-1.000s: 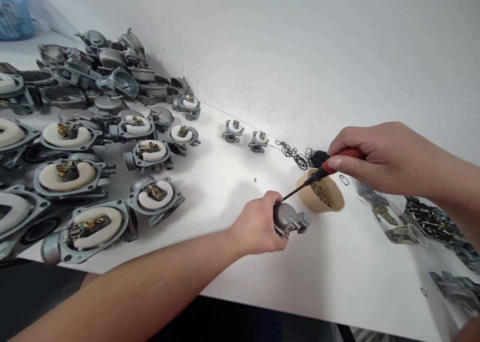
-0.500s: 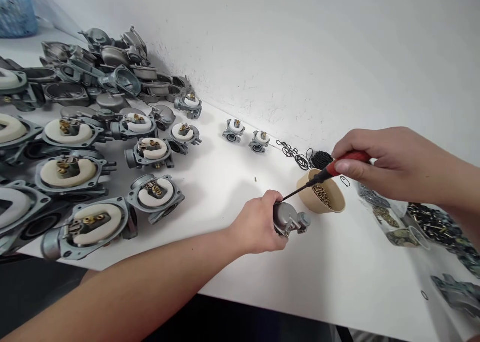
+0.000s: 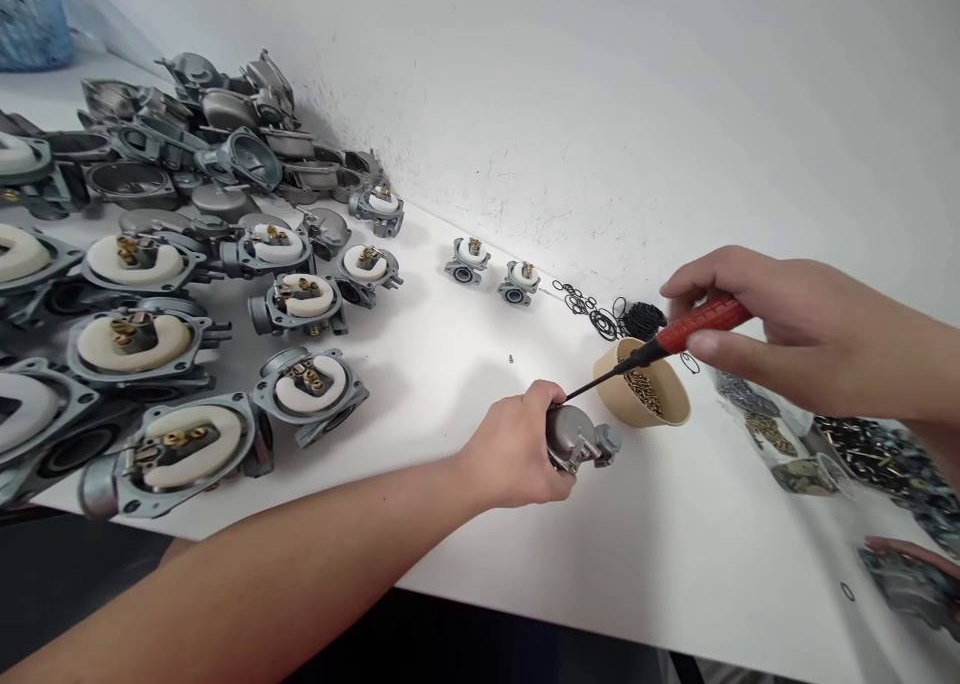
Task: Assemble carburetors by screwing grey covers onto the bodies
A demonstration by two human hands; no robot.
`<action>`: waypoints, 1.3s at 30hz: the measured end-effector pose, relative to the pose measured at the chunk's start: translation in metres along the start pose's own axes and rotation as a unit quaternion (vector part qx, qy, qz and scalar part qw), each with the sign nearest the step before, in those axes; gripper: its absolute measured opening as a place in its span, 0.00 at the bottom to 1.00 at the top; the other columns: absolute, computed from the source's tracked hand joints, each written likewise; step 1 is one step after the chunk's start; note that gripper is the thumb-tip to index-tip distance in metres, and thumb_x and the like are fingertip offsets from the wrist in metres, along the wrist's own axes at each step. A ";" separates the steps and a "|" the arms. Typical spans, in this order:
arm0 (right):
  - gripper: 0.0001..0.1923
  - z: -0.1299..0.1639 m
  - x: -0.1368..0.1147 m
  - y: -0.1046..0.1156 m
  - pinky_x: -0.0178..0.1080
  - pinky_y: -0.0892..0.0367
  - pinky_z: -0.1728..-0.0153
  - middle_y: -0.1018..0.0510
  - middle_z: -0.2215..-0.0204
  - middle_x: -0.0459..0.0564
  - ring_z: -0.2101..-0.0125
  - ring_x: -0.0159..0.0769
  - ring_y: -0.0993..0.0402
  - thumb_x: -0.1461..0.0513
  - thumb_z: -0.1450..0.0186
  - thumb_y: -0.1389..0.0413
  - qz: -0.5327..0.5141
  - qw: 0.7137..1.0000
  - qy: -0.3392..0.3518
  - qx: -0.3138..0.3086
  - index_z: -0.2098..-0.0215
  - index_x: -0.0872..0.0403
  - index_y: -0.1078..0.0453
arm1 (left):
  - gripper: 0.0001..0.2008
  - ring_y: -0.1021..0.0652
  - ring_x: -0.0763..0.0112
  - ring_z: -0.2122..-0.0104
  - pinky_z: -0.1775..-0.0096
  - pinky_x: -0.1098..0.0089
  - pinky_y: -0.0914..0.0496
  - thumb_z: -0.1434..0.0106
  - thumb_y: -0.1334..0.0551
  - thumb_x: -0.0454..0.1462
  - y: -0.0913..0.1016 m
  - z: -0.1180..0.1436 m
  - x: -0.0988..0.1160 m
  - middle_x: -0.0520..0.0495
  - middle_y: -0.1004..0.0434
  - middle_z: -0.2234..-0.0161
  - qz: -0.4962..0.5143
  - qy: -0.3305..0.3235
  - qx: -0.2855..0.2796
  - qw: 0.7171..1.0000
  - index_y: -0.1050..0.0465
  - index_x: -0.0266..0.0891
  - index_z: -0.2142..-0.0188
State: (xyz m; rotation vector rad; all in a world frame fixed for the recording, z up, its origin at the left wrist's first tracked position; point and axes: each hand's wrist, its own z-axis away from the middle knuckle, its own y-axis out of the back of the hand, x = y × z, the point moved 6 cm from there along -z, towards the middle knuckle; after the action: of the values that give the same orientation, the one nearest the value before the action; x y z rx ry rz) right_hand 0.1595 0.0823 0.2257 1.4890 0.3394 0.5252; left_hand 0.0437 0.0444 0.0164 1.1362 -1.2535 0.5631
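Note:
My left hand [image 3: 521,446] is closed around a small grey metal carburetor [image 3: 573,434] above the white table. Its domed bowl faces up, and my fingers hide the far left side. In my right hand [image 3: 780,329] is a screwdriver [image 3: 694,328] with a red and black handle, gripped loosely between thumb and fingers. The shaft slants down to the left, and its tip meets the carburetor's edge by my left thumb. Behind the carburetor stands a beige bowl [image 3: 637,404] of small brass parts.
Open carburetors with white floats [image 3: 311,384] fill the left side, before a heap of grey bowls and bodies [image 3: 225,134]. Black rubber rings [image 3: 600,319] lie by the wall. At right are piles of small screws [image 3: 870,454] and another person's hand [image 3: 915,554] at a carburetor.
My right hand's fingers have loosened and shifted slightly on the screwdriver handle, showing more of the red. Another person's hand has come in at the lower right. My left hand stays put.

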 end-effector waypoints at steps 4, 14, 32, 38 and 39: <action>0.11 0.001 0.002 -0.001 0.39 0.38 0.79 0.25 0.77 0.45 0.79 0.38 0.29 0.50 0.34 0.48 -0.012 1.000 0.000 -0.014 0.62 0.47 0.34 | 0.31 0.23 0.60 0.70 0.72 0.68 0.31 0.54 0.34 0.42 0.000 -0.001 0.001 0.48 0.25 0.68 -0.010 -0.003 0.001 1.000 0.40 0.42 0.50; 0.10 0.002 -0.007 0.001 0.41 0.34 0.73 0.22 0.72 0.45 0.76 0.37 0.28 0.52 0.35 0.45 -0.015 0.996 0.027 0.084 0.60 0.48 0.33 | 0.30 0.22 0.60 0.70 0.73 0.68 0.31 0.54 0.35 0.41 0.000 0.000 0.002 0.48 0.23 0.67 -0.014 -0.012 0.007 1.000 0.40 0.42 0.51; 0.17 -0.002 -0.006 0.002 0.40 0.37 0.75 0.22 0.67 0.46 0.73 0.37 0.29 0.46 0.34 0.53 0.001 0.999 -0.026 -0.033 0.58 0.46 0.31 | 0.35 0.21 0.56 0.66 0.68 0.66 0.28 0.54 0.33 0.41 0.000 -0.001 0.003 0.47 0.23 0.65 -0.012 0.012 -0.002 1.000 0.41 0.41 0.46; 0.18 -0.009 -0.009 0.004 0.39 0.39 0.77 0.23 0.71 0.49 0.75 0.38 0.30 0.47 0.36 0.52 0.044 0.998 -0.019 -0.041 0.62 0.50 0.29 | 0.35 0.21 0.55 0.67 0.69 0.65 0.28 0.54 0.34 0.42 0.001 -0.001 0.002 0.45 0.23 0.65 -0.020 0.001 0.003 1.000 0.41 0.40 0.46; 0.18 -0.009 -0.011 0.004 0.39 0.38 0.76 0.22 0.68 0.50 0.73 0.39 0.29 0.48 0.35 0.52 0.032 0.998 -0.010 -0.044 0.60 0.50 0.29 | 0.35 0.21 0.56 0.67 0.69 0.65 0.28 0.54 0.34 0.42 0.001 -0.001 0.002 0.45 0.23 0.65 -0.019 -0.002 0.002 1.000 0.41 0.40 0.46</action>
State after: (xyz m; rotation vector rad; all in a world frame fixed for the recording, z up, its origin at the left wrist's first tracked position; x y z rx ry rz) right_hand 0.1451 0.0842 0.2277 1.4225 0.2510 0.5681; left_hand 0.0443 0.0449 0.0190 1.1628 -1.2318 0.5359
